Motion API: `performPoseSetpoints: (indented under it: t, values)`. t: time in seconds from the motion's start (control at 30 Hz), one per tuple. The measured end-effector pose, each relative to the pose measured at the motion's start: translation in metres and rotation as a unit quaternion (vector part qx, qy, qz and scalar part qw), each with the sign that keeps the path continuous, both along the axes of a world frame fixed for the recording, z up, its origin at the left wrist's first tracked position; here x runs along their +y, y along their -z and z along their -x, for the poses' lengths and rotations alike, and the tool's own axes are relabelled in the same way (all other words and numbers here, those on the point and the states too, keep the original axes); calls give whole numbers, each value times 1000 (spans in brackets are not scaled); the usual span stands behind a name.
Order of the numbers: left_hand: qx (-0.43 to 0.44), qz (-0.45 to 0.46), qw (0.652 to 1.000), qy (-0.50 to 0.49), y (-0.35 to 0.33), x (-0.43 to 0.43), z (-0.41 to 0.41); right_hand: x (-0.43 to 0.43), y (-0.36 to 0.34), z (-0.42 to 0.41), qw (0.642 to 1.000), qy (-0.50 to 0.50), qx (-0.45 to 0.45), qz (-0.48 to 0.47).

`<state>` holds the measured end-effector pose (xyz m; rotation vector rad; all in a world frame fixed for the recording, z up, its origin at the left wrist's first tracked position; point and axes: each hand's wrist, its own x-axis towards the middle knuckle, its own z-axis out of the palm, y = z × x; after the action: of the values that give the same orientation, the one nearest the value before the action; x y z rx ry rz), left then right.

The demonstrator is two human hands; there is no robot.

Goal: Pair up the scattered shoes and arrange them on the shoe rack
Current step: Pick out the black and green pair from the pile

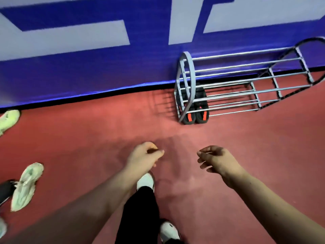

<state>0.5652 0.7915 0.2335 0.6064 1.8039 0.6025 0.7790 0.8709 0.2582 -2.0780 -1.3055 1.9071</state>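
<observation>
Your left hand and right hand hang loosely curled and empty, black-and-orange fabric sneakers sit on the grey steel-bar shoe rack, pale green sneakers lie unpaired.

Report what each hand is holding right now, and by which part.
Nothing is held. The left hand and the right hand are both empty and loosely curled above the red floor.

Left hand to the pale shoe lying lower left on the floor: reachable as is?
Probably yes. The left hand holds nothing, and only bare floor lies between it and the pale shoe. A dark shoe lies close on the far side; the near side looks free. It would need a bend down.
</observation>
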Motion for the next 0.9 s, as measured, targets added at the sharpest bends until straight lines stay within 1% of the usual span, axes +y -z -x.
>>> performPoseSetpoints:
  t: [0.1,0.17,0.23,0.3,0.43,0.53,0.63,0.73,0.9]
  values:
    - [19,-6,999,-44,-24,-46,23,-21,-25,17,998,-61,5,-21]
    - [32,-4,995,-92,-44,-94,36,-45,-40,33,994,-107,8,-18]
    - [40,-11,994,-105,-56,-129,45,-61,-44,44,990,-140,9,-14]
    - [55,-7,988,-141,-65,-168,63,-79,-46,71,983,-184,5,-18]
    - [66,-1,973,-222,-74,-242,110,-124,-44,143,970,-242,19,-18]
    - [63,4,955,-289,-74,-305,145,-176,-38,205,954,-298,34,-2]
    - [58,7,935,-351,-66,-372,178,-225,-35,266,933,-359,23,5]
    - [53,11,926,-375,-54,-444,219,-275,-29,332,921,-389,13,2]
    - [69,29,919,-386,-46,-539,284,-360,-22,434,901,-434,5,-3]
